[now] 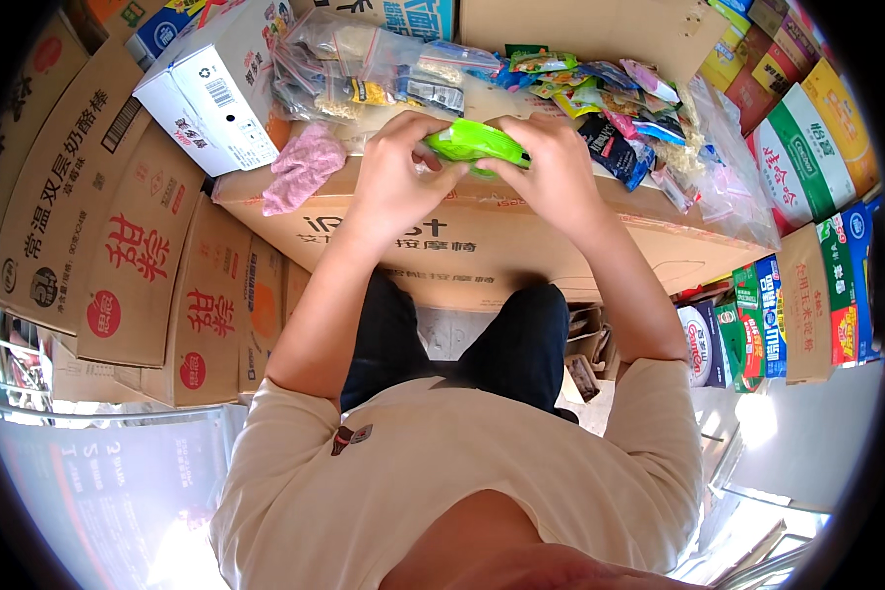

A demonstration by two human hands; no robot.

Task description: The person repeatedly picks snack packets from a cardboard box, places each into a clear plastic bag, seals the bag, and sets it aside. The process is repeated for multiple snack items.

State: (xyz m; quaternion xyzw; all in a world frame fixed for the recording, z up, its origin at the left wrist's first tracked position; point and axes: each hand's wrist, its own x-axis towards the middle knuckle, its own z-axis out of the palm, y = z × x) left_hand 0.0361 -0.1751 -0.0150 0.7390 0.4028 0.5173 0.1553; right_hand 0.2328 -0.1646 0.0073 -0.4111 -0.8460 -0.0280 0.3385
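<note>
A bright green snack packet (477, 144) is held up between my two hands, above the near edge of a large cardboard box (521, 241) that serves as a work surface. My left hand (400, 162) pinches its left end with thumb and fingers. On the other end, my right hand (551, 162) grips with the thumb underneath. Beyond my left hand lie clear zip bags (329, 69) with pale contents. Past my right hand is a heap of colourful small packets (600, 93), with a dark blue packet (615, 149) closest to it. A pink cloth (305, 167) rests left of my left hand.
A white carton (211, 108) stands at the surface's left end. Tall brown cartons (118, 216) are stacked along the left side. More clear plastic bags (728, 177) spread over the right end. Colourful cartons (806, 147) are piled on the right. My knees (511, 334) are against the box's near side.
</note>
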